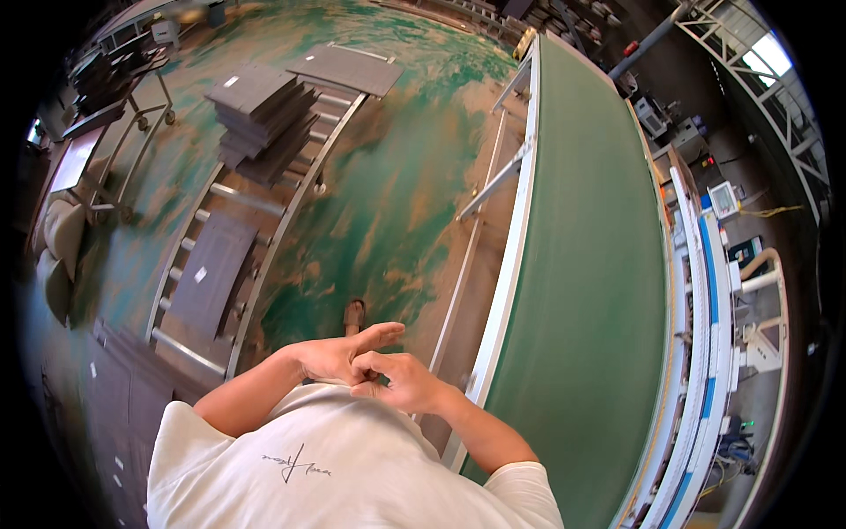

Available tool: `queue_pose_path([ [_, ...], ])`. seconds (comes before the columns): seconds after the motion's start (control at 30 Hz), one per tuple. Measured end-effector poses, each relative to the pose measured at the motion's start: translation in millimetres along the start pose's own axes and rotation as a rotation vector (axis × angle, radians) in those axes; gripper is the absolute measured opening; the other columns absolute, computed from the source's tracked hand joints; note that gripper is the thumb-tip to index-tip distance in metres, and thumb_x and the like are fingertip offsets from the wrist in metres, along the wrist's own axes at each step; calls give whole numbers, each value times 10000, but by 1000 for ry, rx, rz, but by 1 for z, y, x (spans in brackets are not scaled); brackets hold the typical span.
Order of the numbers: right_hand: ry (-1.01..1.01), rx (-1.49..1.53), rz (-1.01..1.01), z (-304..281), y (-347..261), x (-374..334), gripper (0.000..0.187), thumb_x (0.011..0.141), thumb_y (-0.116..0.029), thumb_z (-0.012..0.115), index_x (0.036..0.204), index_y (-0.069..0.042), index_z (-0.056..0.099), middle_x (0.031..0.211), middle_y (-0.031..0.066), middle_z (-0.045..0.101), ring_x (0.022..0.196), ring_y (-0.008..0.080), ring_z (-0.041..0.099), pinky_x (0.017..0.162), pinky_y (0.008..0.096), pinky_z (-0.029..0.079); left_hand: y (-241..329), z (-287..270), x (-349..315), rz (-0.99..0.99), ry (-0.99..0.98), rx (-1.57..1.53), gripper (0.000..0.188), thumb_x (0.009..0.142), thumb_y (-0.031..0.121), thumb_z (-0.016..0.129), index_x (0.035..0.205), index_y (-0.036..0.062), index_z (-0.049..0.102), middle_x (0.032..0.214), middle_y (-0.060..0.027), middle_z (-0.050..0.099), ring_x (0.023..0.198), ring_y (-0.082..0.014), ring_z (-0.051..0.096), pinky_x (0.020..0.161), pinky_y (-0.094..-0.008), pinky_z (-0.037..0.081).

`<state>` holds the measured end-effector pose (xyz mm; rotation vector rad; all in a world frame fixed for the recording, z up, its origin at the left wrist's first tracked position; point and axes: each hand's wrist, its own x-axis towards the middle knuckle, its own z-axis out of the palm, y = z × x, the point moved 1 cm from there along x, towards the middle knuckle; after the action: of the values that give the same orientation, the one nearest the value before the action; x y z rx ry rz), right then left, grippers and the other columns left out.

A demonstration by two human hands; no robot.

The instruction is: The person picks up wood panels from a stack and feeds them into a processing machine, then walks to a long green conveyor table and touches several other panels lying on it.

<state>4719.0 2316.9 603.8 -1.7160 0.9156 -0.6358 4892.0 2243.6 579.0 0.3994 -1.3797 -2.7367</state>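
My two hands meet in front of my white shirt [335, 458]. My left hand [328, 357] has its upper fingers stretched out to the right, and no object shows in it. Against its lower fingers, my right hand [401, 381] is closed, its thumb and curled index finger pressed together. Whether it grips a finger of the left hand or some small thing is hidden. Both hands are above the floor, between a roller conveyor [300, 189] on the left and a green belt conveyor [590, 264] on the right.
Grey-brown boards form a stack [256, 97] on the rollers, with one flat board [211, 273] nearer me. More boards [132, 379] stand at the lower left. A wheeled trolley [132, 167] is at the far left. Beyond the belt runs a white and blue rail [709, 326].
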Motion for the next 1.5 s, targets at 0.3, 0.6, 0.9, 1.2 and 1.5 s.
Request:
queue_pose_path([
  [0.3,272,-9,157,-362,81,162,284,880,-111,798,1077,-56,600,953,59,698,868,170,677,819,322,549,274,-231,278,-45,-190,248,1261,688,90,868,1622,120,22,1659,-243,84,1553,-300,125,1190,-442,272],
  [0.6,324,55,63,-733,214,376,280,915,-165,772,1118,-63,609,859,41,657,803,152,632,746,311,522,526,-498,550,-159,-258,178,1260,673,120,852,1624,88,26,1626,-229,197,1480,-312,290,1179,-438,285],
  [0.9,134,-41,55,-1120,310,688,192,941,-207,733,1006,-64,622,832,64,642,749,181,635,707,315,508,813,-814,736,-2,34,201,1203,714,148,853,1620,81,66,1651,-250,144,1549,-313,154,1207,-438,261],
  [1.2,860,238,427,-1527,492,842,184,913,-115,744,962,35,650,983,124,761,873,152,711,779,317,561,1118,-1180,1038,46,340,232,562,930,61,610,1466,13,450,1413,-137,574,1307,-250,549,1095,-387,419],
  [1.5,970,-9,770,-1966,665,1008,198,957,-134,663,1066,30,681,915,112,754,740,143,694,710,305,552,1199,-1651,1196,-402,1310,753,505,820,271,680,1234,-18,658,1173,-230,706,1109,-347,679,944,-436,532],
])
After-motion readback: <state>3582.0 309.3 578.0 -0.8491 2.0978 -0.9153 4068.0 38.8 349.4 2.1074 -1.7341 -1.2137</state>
